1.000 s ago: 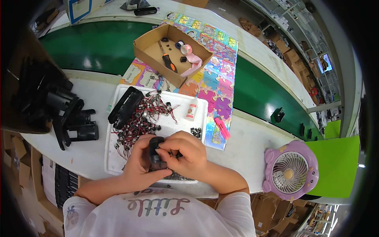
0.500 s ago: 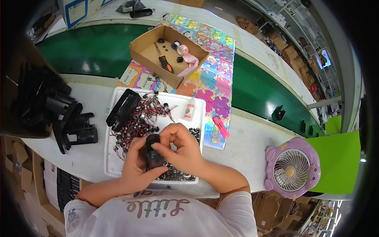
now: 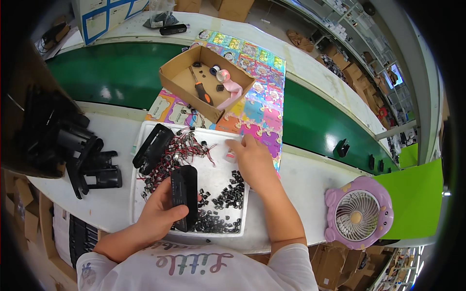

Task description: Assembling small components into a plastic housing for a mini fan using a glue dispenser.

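So the biggest thing here is the white bench (image 3: 310, 177), with a shiny patterned mat (image 3: 269, 77) on it. The white tray (image 3: 213, 167) sits partly on the mat's near end, and an open cardboard box (image 3: 188, 103) lies on the mat just beyond it. Over to the right there's a purple fan (image 3: 357, 216) (animal-shaped, pretty cute). In the tray — red and black wires (image 3: 188, 148) heaped beside a second case (image 3: 154, 145). The left hand (image 3: 161, 208) has its fingers wrapped round a black case (image 3: 184, 199), held upright over the near part of the tray. The right hand (image 3: 256, 165) is at the small bottle (image 3: 230, 156) — can't tell whether its fingers are gripping it. Smallest of all, little black bits (image 3: 218, 220) lie scattered in the tray.
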Available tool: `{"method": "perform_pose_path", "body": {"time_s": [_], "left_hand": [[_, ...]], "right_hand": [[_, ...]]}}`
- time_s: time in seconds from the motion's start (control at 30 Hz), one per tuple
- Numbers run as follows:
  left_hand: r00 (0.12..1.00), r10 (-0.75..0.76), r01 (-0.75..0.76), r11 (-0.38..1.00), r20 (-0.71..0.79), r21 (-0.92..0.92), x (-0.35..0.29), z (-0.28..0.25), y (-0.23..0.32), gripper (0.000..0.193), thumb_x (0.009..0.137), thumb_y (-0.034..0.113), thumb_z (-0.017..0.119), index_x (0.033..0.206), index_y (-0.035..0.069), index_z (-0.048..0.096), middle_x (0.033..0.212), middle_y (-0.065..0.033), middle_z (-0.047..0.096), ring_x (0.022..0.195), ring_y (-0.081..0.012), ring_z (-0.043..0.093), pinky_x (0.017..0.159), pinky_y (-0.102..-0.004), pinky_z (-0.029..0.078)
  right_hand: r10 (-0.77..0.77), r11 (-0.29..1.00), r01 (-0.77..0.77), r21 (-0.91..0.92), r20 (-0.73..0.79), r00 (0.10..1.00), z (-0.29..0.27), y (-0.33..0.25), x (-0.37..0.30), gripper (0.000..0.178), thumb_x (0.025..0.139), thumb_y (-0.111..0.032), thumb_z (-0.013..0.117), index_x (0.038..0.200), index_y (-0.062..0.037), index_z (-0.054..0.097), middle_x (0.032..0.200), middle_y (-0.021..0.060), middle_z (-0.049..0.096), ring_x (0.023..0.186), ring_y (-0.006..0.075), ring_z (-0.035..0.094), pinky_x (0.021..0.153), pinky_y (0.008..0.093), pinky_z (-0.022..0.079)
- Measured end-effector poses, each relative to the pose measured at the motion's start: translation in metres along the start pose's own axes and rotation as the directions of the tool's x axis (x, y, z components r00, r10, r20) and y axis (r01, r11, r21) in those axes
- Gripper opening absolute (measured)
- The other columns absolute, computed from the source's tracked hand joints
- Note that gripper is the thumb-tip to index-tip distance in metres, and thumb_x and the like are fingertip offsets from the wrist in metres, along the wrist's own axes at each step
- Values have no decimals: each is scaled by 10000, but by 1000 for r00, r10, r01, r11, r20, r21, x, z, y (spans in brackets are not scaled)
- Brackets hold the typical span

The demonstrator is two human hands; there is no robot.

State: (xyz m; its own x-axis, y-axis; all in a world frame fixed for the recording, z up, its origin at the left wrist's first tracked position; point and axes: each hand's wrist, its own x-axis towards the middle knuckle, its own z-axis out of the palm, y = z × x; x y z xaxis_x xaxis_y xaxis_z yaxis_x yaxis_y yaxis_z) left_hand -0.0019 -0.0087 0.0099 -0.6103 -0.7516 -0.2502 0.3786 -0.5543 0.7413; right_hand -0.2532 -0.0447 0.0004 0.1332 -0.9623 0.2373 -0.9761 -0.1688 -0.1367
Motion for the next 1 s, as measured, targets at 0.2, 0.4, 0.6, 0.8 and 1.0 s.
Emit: {"method": "perform_pose_path", "body": {"time_s": [0.2, 0.4, 0.6, 0.8, 1.0], "left_hand": [[1000, 10, -8, 994, 19, -105, 1, -4, -2, 692, 792, 87, 681, 1368, 53, 298, 1126, -64, 543, 1018, -161, 548, 880, -310, 449], [998, 60, -60, 998, -23, -6, -1, -3, -1, 697, 767, 102, 713, 1343, 54, 322, 1144, -55, 522, 1034, -150, 529, 902, -306, 426], [997, 73, -73, 996, 1, 53, -3, -3, -4, 738, 746, 82, 731, 1345, 57, 301, 1175, -51, 476, 1082, -158, 491, 928, -314, 407], [997, 67, -71, 995, 46, 73, -3, -5, -6, 758, 742, 83, 741, 1353, 56, 292, 1203, -59, 458, 1114, -160, 470, 947, -322, 393], [994, 89, -93, 994, 58, 64, -3, -7, -8, 753, 748, 67, 733, 1356, 57, 289, 1216, -65, 459, 1124, -162, 466, 951, -322, 391]], "right_hand": [[-45, 940, 117, 320, -222, 974, -4, -8, 7, 232, 696, 18, 641, 904, -73, 591, 781, 92, 577, 671, 274, 593, 578, 369, 469], [-393, 542, 685, 487, -573, 719, -27, -47, -16, 310, 733, -184, 722, 940, -1, 584, 581, 63, 498, 443, 206, 471, 394, 301, 347], [-395, 490, 697, 524, -579, 713, -23, -66, -24, 315, 644, -131, 758, 873, 19, 601, 594, 42, 466, 434, 179, 459, 387, 277, 343], [-383, 523, 688, 503, -582, 717, -16, -65, -24, 321, 654, -138, 772, 880, 14, 601, 601, 43, 476, 441, 181, 475, 394, 282, 365], [-374, 525, 696, 491, -601, 706, -12, -66, -23, 271, 726, -159, 716, 895, 14, 596, 568, 38, 490, 409, 166, 447, 369, 267, 330]]}}
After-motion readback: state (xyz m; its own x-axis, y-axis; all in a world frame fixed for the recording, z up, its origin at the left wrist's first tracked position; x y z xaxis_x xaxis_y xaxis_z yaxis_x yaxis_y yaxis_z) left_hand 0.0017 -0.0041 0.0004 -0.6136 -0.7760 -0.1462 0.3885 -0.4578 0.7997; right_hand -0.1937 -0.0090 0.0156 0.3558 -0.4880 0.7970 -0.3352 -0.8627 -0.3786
